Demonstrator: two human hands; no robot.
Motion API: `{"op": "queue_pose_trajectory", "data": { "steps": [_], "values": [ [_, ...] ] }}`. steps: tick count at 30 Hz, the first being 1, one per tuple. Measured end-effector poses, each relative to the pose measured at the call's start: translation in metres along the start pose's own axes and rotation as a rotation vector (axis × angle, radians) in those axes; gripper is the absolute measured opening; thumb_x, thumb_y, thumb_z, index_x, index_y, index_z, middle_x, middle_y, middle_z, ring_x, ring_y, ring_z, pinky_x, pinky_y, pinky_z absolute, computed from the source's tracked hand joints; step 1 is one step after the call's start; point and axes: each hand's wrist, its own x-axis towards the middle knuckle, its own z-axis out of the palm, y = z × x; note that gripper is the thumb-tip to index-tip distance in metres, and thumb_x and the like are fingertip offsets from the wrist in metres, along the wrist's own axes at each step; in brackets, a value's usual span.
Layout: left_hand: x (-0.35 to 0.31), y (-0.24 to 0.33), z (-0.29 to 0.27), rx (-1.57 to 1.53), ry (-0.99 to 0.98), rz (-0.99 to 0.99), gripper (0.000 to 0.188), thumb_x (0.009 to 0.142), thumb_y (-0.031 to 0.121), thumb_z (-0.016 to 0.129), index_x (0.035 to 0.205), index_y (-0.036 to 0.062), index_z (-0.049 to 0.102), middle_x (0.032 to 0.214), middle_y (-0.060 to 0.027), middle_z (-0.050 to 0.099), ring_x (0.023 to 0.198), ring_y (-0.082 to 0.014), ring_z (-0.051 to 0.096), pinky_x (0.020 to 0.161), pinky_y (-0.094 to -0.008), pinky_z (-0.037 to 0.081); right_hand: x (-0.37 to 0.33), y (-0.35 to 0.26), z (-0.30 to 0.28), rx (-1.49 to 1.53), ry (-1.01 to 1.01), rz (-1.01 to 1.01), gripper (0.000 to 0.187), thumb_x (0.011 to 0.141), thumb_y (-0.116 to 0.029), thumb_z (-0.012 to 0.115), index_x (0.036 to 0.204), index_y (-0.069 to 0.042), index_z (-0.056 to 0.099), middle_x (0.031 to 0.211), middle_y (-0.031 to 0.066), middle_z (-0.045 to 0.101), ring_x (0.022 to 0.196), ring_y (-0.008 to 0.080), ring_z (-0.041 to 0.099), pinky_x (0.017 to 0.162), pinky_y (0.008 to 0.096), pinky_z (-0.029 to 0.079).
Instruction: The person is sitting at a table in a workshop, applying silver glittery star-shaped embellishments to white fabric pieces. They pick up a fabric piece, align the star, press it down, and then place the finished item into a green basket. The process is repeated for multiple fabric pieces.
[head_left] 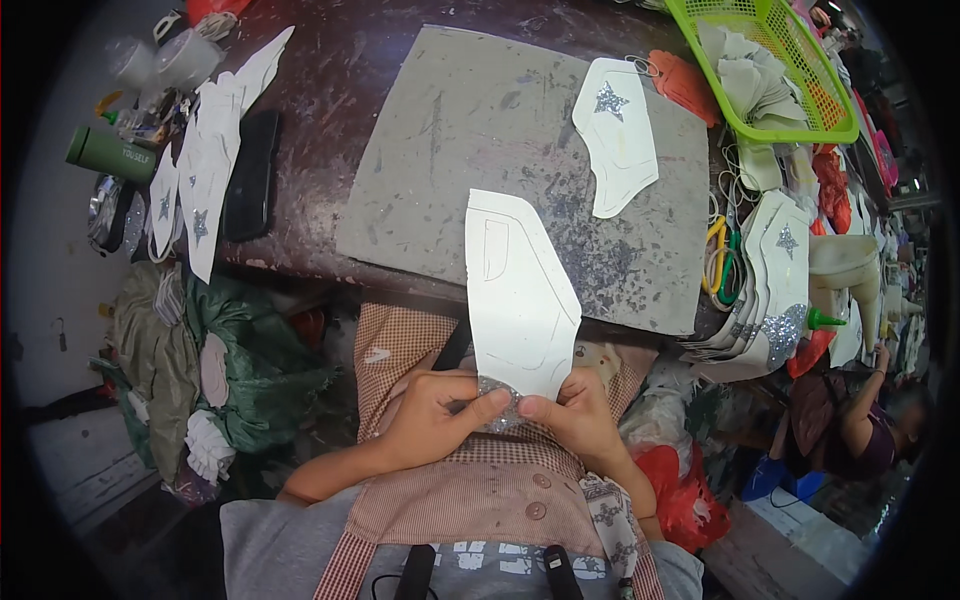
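Between my two hands, over my lap at the table's near edge, is a white shoe-upper piece (520,290) with drawn outlines and a silver glitter patch (497,405) at its lower end. My left hand (445,410) pinches the lower left, thumb on the glitter. My right hand (575,415) grips the lower right, its thumb beside the other. The fingers behind the piece are mostly hidden. Its upper part overlaps the grey board (430,150). Farther off on that board lies another white cut piece (618,140) with a silver glitter star.
At right are a stack of white glitter pieces (765,270), yellow-and-green-handled scissors (722,262), a green basket (850,130) of pieces and orange pieces (685,85). Left are white star pieces (215,150), a black phone (252,175) and a green bottle (105,155). Another person (860,420) is at far right.
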Motion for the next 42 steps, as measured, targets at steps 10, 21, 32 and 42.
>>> {"op": "queue_pose_trajectory", "data": {
  "steps": [10, 21, 32, 42],
  "values": [
    [0.015, -0.012, -0.002, -0.744, -0.191, -0.246, 0.024, 0.082, 0.006, 0.069, 0.102, -0.006, 0.065, 0.092, -0.0101, 0.069, 0.081, -0.0101, 0.064, 0.071, -0.022, 0.051, -0.009, 0.011, -0.011, 0.067, -0.062, -0.008, 0.027, 0.082, -0.005, 0.07, 0.105, 0.007, 0.064, 0.1, 0.0109, 0.067, 0.089, 0.0135, 0.062, 0.078, 0.0244, 0.049],
    [0.018, 0.019, 0.012, -0.413, -0.121, 0.019, 0.028, 0.085, 0.005, 0.067, 0.109, -0.0074, 0.061, 0.104, -0.0115, 0.066, 0.093, -0.0144, 0.062, 0.081, -0.0267, 0.05, -0.009, -0.022, -0.022, 0.032, -0.05, 0.029, 0.022, 0.084, -0.002, 0.066, 0.103, 0.007, 0.063, 0.098, 0.0081, 0.066, 0.089, 0.0118, 0.06, 0.079, 0.0248, 0.048],
    [-0.01, 0.086, -0.076, 0.626, 0.197, 0.637, 0.049, 0.07, 0.035, 0.075, 0.109, 0.0077, 0.067, 0.088, -0.0118, 0.067, 0.074, -0.0183, 0.065, 0.078, -0.0312, 0.048, -0.027, -0.105, -0.008, -0.855, -0.329, -0.364, 0.012, 0.082, -0.002, 0.065, 0.093, 0.004, 0.063, 0.09, 0.0095, 0.065, 0.078, 0.0147, 0.062, 0.071, 0.0262, 0.047],
    [-0.032, 0.115, -0.036, 0.309, 0.07, 0.575, 0.083, 0.073, 0.017, 0.079, 0.137, -0.009, 0.033, 0.094, -0.0127, 0.068, 0.072, -0.012, 0.062, 0.072, -0.0266, 0.048, 0.079, -0.154, -0.058, -1.467, 0.879, -0.861, 0.04, 0.078, -0.027, 0.071, 0.104, 0.002, 0.06, 0.1, 0.0174, 0.061, 0.096, 0.031, 0.055, 0.083, 0.041, 0.042]
  ]
}}
